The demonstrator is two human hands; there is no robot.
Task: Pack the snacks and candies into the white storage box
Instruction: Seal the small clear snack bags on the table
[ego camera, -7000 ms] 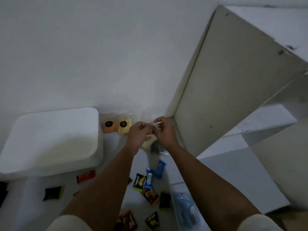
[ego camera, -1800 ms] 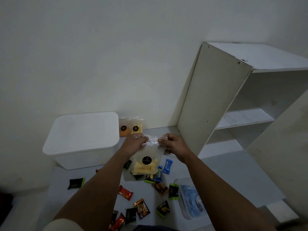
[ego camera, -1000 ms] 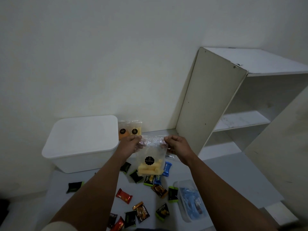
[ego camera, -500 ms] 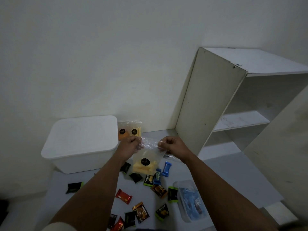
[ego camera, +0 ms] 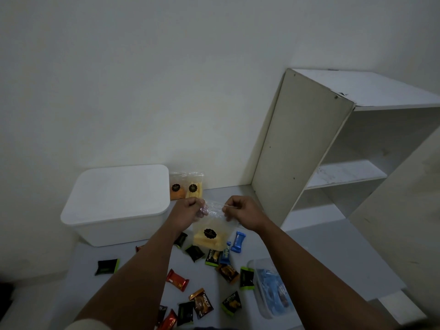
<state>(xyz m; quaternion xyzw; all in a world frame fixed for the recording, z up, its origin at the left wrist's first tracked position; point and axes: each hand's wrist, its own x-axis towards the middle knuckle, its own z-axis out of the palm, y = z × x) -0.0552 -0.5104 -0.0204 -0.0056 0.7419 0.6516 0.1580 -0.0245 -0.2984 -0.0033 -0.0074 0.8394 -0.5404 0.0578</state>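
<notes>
Red wrapper (ego camera: 169,322) cut off at btm edge; bag label (ego camera: 209,233) unreadable.

Both bare forearms reach forward and converge, hands close together but apart. The left hand (ego camera: 188,209) is curled, fingertips pinching the bag (ego camera: 210,231) top — the right hand (ego camera: 240,213) likewise curled, pinching a thin white tie at the bag's neck.

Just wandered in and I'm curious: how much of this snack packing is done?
Nothing looks packed: the white storage box is lidded. Left hand and right hand pinch a clear bag of yellow snacks. Two snack bags and scattered candies remain outside.
</notes>
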